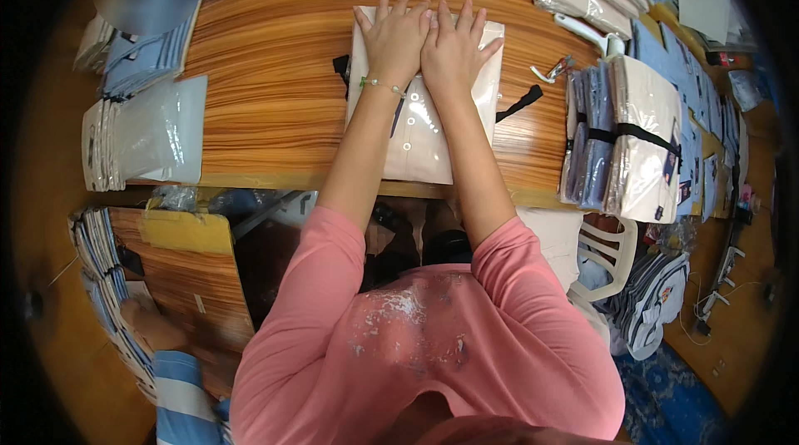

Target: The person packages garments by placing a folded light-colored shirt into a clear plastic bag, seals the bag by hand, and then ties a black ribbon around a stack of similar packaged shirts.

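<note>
A folded cream shirt in a clear plastic bag (416, 158) lies flat on the table in front of me, its row of buttons facing up. My left hand (394, 42) presses flat on its far part, fingers stretched out. Beside it my right hand (454, 50) lies flat too, with fingers spread, and the two hands touch along their inner edges. A black strap (520, 102) sticks out from under the package on the right, and a black end shows on its left. Neither hand grips anything.
Bundled bagged shirts (649, 162) stand at the right, near a small red-and-white tool (553, 71) and a white handle (583, 31). Blue folded shirts (150, 58) and clear bags (171, 133) lie left. Another person's striped sleeve (179, 395) shows lower left.
</note>
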Action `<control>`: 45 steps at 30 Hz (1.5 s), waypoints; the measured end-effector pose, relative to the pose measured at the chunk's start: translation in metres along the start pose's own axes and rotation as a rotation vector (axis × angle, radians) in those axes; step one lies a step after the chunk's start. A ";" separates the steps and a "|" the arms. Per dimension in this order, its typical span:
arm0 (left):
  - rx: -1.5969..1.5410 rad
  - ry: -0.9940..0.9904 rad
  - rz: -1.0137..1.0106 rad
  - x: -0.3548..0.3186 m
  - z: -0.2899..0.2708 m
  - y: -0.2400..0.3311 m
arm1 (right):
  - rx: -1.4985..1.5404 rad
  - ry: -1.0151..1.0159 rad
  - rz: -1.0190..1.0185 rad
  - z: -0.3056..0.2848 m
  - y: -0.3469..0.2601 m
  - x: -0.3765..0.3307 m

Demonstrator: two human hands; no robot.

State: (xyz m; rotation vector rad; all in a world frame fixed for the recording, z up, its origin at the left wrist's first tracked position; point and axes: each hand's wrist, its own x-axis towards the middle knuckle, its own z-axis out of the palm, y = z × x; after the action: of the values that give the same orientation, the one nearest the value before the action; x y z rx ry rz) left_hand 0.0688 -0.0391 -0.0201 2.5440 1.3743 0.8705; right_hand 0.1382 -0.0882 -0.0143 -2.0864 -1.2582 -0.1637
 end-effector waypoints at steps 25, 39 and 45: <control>0.003 -0.079 -0.062 -0.011 0.017 -0.010 | 0.027 -0.062 0.038 0.018 0.008 -0.018; -0.129 -0.152 -0.156 -0.010 0.022 -0.011 | 0.155 -0.195 0.181 0.013 0.012 -0.015; -0.968 0.001 -0.223 0.018 0.005 -0.048 | 0.293 -0.176 0.146 -0.009 0.015 0.015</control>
State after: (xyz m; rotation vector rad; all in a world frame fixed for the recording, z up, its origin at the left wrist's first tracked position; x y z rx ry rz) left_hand 0.0440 0.0036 -0.0345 1.6195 0.8697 1.1200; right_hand 0.1610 -0.0871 -0.0082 -1.9579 -1.1465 0.2604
